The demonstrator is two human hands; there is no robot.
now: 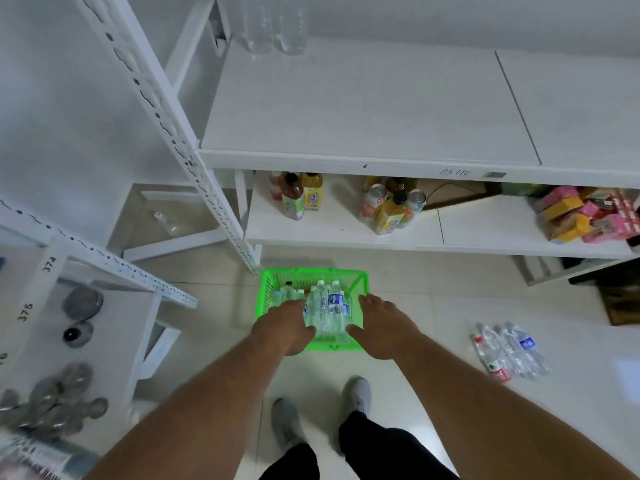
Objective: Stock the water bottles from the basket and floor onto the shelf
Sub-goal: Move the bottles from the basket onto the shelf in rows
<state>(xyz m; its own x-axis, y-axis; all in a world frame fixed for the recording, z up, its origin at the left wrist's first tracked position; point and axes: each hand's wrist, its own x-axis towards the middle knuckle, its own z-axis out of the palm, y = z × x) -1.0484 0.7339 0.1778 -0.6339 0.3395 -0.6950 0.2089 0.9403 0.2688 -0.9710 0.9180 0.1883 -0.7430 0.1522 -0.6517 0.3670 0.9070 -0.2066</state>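
A bright green basket (277,275) sits on the tiled floor below me. A bunch of clear water bottles (327,311) is pressed between my left hand (284,325) and my right hand (384,327) just above the basket. More bottles (289,294) lie in the basket's far left part. Several water bottles (509,348) lie on the floor to the right. The white shelf (363,109) in front holds two clear bottles (275,26) at its back left corner.
The lower shelf board (339,230) carries juice bottles (299,195), cans (391,207) and pink and yellow packets (585,214). A white slotted upright (180,147) stands left of the basket. Another rack (79,306) with metal lids is at the far left. My shoes (322,410) are below.
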